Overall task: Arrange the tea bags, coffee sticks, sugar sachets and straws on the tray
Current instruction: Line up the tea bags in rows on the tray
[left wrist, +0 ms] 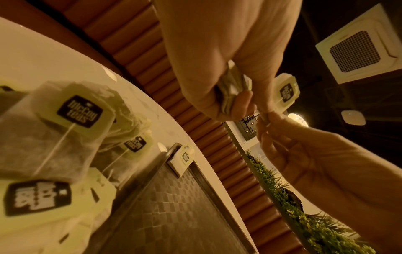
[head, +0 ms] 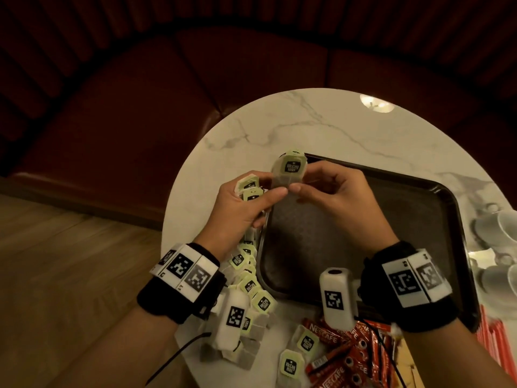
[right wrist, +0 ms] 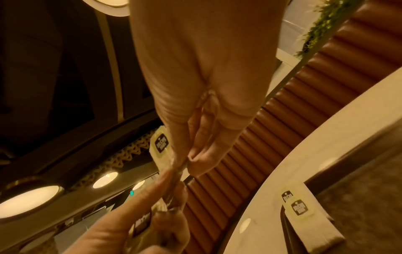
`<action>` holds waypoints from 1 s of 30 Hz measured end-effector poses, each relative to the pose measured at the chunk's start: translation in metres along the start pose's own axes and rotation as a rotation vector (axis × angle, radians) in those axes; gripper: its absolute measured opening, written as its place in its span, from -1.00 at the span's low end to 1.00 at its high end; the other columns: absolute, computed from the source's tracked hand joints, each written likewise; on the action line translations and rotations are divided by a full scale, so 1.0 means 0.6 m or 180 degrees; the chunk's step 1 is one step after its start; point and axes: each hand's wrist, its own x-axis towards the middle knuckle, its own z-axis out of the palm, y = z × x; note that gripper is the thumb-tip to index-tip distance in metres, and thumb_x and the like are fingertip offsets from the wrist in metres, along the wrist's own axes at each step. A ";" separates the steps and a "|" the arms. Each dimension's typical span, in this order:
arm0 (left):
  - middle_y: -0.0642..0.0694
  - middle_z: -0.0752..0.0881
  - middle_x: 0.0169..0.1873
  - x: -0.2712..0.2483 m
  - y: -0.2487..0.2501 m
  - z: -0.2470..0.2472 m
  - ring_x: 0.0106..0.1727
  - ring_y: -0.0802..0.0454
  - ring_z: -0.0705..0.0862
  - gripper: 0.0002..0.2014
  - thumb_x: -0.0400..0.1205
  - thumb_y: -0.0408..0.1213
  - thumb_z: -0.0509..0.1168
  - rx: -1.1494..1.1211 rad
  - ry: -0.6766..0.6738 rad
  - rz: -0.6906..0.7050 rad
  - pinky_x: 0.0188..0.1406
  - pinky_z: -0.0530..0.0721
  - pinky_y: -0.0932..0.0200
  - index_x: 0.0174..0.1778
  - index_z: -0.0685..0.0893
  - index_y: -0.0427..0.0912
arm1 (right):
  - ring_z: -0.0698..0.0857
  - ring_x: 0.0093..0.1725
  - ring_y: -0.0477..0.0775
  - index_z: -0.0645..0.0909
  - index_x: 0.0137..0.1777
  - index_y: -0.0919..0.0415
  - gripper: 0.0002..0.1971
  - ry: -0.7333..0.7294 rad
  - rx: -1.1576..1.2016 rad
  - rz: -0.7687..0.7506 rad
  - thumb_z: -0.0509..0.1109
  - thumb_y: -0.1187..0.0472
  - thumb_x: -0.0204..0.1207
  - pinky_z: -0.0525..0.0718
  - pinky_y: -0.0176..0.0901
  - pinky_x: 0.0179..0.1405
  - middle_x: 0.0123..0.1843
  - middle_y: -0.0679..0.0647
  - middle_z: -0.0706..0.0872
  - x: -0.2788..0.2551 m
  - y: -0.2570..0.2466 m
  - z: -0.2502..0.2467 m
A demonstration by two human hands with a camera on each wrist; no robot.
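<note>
Wrist bands (head: 186, 271) with coded tags frame the near edge as a person sorts tea bags (head: 249, 287) at a marble table (head: 279, 121). Both hands meet above the far left corner of the tray (head: 436, 208). The left hand (head: 240, 208) is curled around a small bunch of bags (head: 249, 189), while its thumb and forefinger share a pinch on 1 raised bag (head: 289, 170) with the right hand (head: 335, 197), whose fingertips close on that bag's lower edge.

The step looks like tea-bag gathering, an early stage: the tray's visible floor is bare, though the left wrist view shows 1 bag (left wrist: 185, 158) leaning on its rim. Next, the raised bag likely needs squaring into the bunch, then a flat placement on the tray.

Loose bags trail along the tray's left side, coffee sticks (head: 347, 357) lie at the near edge, and red-striped items (head: 492, 340), perhaps straws, are cut off at right. White cups (head: 500, 231) are blurred. Sugar sachets cannot be made out. The bunch's count is hidden by fingers.
</note>
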 end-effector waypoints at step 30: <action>-0.21 0.75 -0.25 -0.001 -0.019 -0.022 -0.43 -0.05 0.61 -0.62 0.73 -0.01 0.19 -0.0278 0.0468 -0.1005 -0.59 0.55 0.19 0.12 0.64 -0.31 | 0.75 -0.18 -0.02 0.70 0.05 0.26 -0.86 0.0852 -0.0045 0.1652 0.52 0.38 0.52 0.75 -0.19 -0.05 -0.20 0.05 0.76 0.085 0.197 0.037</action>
